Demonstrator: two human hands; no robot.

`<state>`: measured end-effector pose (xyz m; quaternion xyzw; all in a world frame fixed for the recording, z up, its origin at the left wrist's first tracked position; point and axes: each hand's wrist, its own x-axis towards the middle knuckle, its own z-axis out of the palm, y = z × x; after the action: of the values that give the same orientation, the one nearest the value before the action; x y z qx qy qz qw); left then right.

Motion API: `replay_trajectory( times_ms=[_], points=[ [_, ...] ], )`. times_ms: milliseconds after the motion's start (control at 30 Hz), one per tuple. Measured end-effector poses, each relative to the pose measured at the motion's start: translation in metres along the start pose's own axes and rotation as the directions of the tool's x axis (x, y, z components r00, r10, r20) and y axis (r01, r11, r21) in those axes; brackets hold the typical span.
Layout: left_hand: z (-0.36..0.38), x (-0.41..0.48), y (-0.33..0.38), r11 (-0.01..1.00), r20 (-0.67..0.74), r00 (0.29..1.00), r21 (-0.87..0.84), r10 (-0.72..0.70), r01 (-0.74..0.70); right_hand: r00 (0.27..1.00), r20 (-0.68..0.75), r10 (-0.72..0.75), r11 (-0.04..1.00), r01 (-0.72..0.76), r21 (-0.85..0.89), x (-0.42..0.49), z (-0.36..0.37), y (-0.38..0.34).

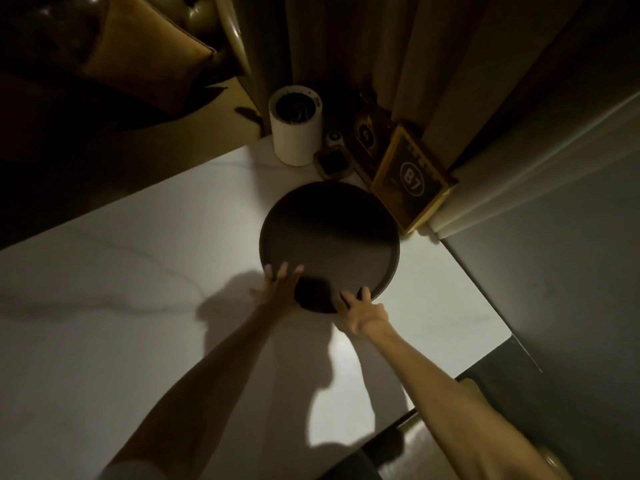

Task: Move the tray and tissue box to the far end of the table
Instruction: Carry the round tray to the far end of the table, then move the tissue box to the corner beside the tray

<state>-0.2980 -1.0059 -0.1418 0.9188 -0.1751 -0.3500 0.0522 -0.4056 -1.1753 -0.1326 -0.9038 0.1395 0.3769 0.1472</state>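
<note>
Left hand (pixel 277 289) and right hand (pixel 362 311), fingers spread, press the round dark tray (pixel 329 237) rim at 6–7 o'clock; push evenly toward 12.

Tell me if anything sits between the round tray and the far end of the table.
Yes. Beyond the tray, a small dark dish, a white cylinder and a box marked 87 crowd the far end. Both hands are on its near rim.
</note>
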Motion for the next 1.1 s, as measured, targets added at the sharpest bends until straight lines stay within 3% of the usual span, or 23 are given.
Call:
replay_trajectory(
  times_ms=[100, 167, 300, 433, 567, 700, 800, 1000, 1100],
  points=[
    [-0.014, -0.036, -0.008, 0.988, -0.289, 0.945, 0.009, 0.153, -0.157, 0.981, -0.131, 0.145, 0.972, -0.116, 0.207, -0.028, -0.020, -0.020],
    [-0.022, -0.074, -0.021, 0.969, -0.457, 0.876, -0.103, 0.154, -0.224, 0.943, -0.279, 0.180, 0.933, -0.074, 0.353, -0.052, -0.024, -0.045],
    [-0.042, -0.155, -0.063, 0.922, -0.410, 0.907, -0.380, -0.101, -0.069, 0.939, -0.320, 0.125, 0.856, 0.062, 0.514, -0.098, -0.014, -0.098],
    [-0.038, -0.236, -0.136, 0.868, -0.560, 0.811, -0.474, -0.167, -0.149, 0.955, -0.288, -0.069, 0.693, 0.253, 0.675, -0.135, 0.005, -0.168],
    [-0.021, -0.324, -0.225, 0.767, -0.495, 0.791, -0.639, -0.360, -0.051, 0.929, -0.201, -0.309, 0.601, 0.355, 0.716, -0.166, 0.029, -0.263],
    [0.016, -0.409, -0.321, 0.664, -0.464, 0.700, -0.747, -0.543, 0.020, 0.876, -0.118, -0.468, 0.607, 0.416, 0.678, -0.197, 0.067, -0.373],
    [0.061, -0.472, -0.397, 0.516, -0.401, 0.603, -0.856, -0.690, 0.020, 0.807, -0.056, -0.587, 0.607, 0.486, 0.628, -0.219, 0.111, -0.455],
    [0.137, -0.579, -0.494, 0.320, -0.213, 0.426, -0.926, -0.879, 0.200, 0.723, 0.083, -0.686, 0.653, 0.561, 0.509, -0.261, 0.203, -0.572],
    [0.157, -0.598, -0.525, 0.190, -0.064, 0.468, -0.955, -0.881, 0.226, 0.730, 0.068, -0.680, 0.676, 0.588, 0.444, -0.267, 0.230, -0.599]
  ],
)
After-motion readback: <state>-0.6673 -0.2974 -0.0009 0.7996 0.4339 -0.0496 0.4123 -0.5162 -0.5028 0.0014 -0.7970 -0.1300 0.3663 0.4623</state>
